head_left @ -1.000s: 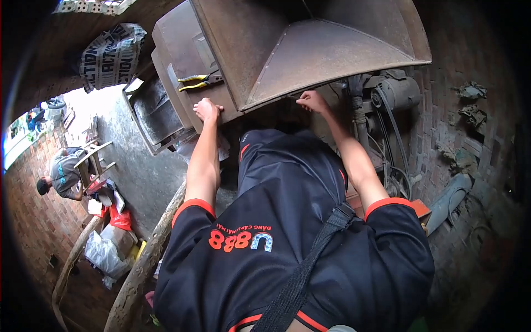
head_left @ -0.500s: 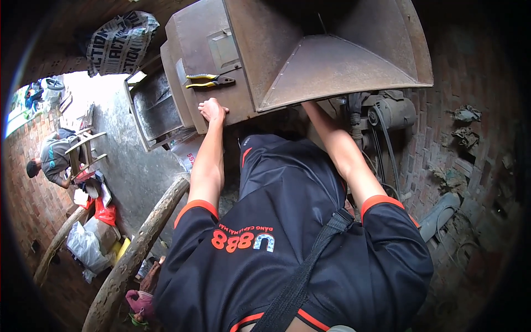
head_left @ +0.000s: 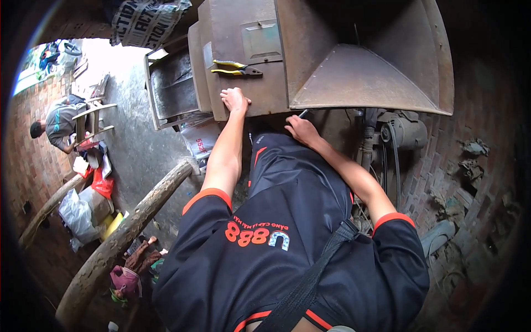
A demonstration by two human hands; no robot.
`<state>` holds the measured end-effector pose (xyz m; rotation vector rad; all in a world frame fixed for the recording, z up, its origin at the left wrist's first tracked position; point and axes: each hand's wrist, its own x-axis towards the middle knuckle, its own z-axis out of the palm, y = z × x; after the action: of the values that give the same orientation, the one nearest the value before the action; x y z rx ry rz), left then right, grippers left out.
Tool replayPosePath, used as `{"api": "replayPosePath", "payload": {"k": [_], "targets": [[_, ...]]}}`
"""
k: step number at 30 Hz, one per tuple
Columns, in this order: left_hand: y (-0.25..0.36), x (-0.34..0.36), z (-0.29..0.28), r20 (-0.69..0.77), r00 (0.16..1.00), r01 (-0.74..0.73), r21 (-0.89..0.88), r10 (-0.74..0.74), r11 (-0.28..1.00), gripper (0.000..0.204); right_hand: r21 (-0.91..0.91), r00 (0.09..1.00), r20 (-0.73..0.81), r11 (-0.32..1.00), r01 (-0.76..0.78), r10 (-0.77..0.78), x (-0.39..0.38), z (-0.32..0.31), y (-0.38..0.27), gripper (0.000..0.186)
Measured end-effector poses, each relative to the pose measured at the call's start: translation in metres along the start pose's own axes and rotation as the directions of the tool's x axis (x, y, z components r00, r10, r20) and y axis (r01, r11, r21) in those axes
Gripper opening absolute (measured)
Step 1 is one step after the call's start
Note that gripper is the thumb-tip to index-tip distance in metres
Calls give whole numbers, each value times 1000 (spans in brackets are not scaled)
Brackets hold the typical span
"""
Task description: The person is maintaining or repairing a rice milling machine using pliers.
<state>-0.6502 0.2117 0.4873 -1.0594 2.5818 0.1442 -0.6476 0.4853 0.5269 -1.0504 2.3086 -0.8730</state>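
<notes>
A brown metal machine (head_left: 269, 86) stands in front of me, with a wide flared hopper (head_left: 368, 77) on its right part. My left hand (head_left: 234, 100) rests on the flat top near the front edge, fingers apart and nothing in them. Just beyond it lie pliers (head_left: 246, 72) with yellow-and-black handles. Below the hopper's front edge, close to my lap, my right hand (head_left: 302, 129) is closed around a thin silvery metal tool (head_left: 303, 113). Only a short end of that tool shows, so its kind is unclear.
An electric motor (head_left: 406, 134) with a belt sits under the hopper on the right. To my left runs a rough wooden pole (head_left: 127, 239). Farther left, a person (head_left: 62, 123) bends by a wooden chair (head_left: 91, 120), near plastic bags (head_left: 77, 216). A printed sack (head_left: 148, 25) is at the back.
My right hand has come out from under the hopper, bringing the thin metal tool into sight. My left hand stays on the machine top. The whole view has shifted.
</notes>
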Motion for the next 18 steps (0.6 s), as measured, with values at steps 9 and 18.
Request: {"api": "replayPosePath", "payload": {"k": [9, 18], "targets": [[-8, 11, 5, 30, 1000, 9, -25, -8, 1000, 52, 95, 993, -71, 990, 105, -98, -62, -26, 37, 33], [-14, 14, 21, -15, 997, 71, -54, -72, 996, 77, 435, 817, -177, 788, -435, 549, -51, -45, 116, 27]]}}
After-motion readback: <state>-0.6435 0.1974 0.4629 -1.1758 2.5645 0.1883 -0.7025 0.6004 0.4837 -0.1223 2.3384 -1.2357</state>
